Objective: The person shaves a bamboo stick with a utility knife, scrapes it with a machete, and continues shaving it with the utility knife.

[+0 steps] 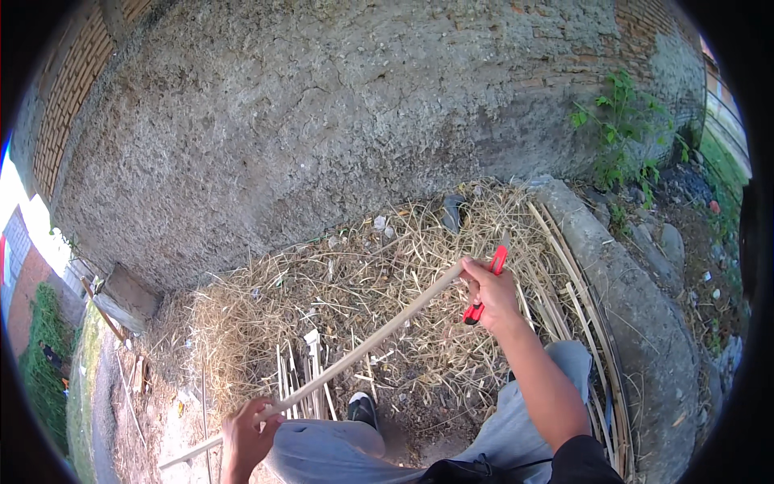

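A long pale bamboo strip (363, 348) runs diagonally from lower left to upper right above a heap of dry straw. My left hand (248, 436) grips the strip near its lower end, beside my grey-trousered knee. My right hand (493, 297) is closed on a red-handled knife (485, 284), and its thumb rests at the strip's upper end, where the blade meets the wood. The blade itself is mostly hidden by the hand.
Dry straw and shavings (363, 274) cover the ground before a rough plastered brick wall (322, 113). Several cut bamboo strips (306, 375) stand bundled near my dark shoe (363, 408). More strips (584, 315) lie along a concrete kerb (645, 323) at right, with green weeds (625, 129) beyond.
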### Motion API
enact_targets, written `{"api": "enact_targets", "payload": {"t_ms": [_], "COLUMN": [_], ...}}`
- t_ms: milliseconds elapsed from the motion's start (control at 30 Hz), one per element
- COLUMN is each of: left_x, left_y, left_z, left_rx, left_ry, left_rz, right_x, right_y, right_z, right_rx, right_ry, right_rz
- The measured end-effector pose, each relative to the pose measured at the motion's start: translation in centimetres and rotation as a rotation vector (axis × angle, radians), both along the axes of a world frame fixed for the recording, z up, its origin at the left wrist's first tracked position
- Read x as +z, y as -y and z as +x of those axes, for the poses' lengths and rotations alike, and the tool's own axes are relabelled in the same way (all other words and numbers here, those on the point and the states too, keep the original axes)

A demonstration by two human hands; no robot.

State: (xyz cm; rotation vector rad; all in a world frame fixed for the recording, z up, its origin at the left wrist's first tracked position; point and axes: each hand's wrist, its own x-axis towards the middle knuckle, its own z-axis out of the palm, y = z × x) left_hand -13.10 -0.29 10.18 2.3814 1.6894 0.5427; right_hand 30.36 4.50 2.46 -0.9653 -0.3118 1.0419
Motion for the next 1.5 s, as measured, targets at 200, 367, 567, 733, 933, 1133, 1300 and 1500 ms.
{"api": "enact_targets", "payload": {"t_ms": [200, 367, 567, 733, 933, 1133, 1300, 1500], "left_x": [1.5, -1.1, -3.5, -3.2, -3.5, -3.8, -3.7, -3.4], "left_y": [-9.8, -13.6, -13.5, -12.9, -12.2, -12.4, -12.3, -12.2], "left_z": [5.9, 9.1, 9.0, 9.4, 9.1, 8.6, 8.6, 8.9], "left_rx": [-0.148, -0.244, -0.245, -0.259, -0.226, -0.234, -0.301, -0.287], "left_ry": [0.1, 0.138, 0.158, 0.197, 0.176, 0.174, 0.154, 0.137], "left_rz": [0.436, 0.474, 0.355, 0.458, 0.42, 0.464, 0.535, 0.643], "right_x": [0.7, 0.6, 1.5, 0.7, 0.0, 0.2, -0.1, -0.5], "right_y": [0.0, -0.5, 0.3, 0.5, 0.4, 0.0, -0.3, -0.3], "right_z": [4.6, 6.3, 6.4, 6.3, 6.0, 5.6, 5.7, 5.9], "right_rx": [-0.235, -0.345, -0.373, -0.382, -0.403, -0.422, -0.407, -0.414], "right_ry": [-0.076, -0.104, -0.075, -0.037, -0.125, -0.133, -0.159, -0.142], "right_rz": [0.062, 0.077, 0.101, 0.095, 0.051, 0.031, 0.033, 0.035]}}
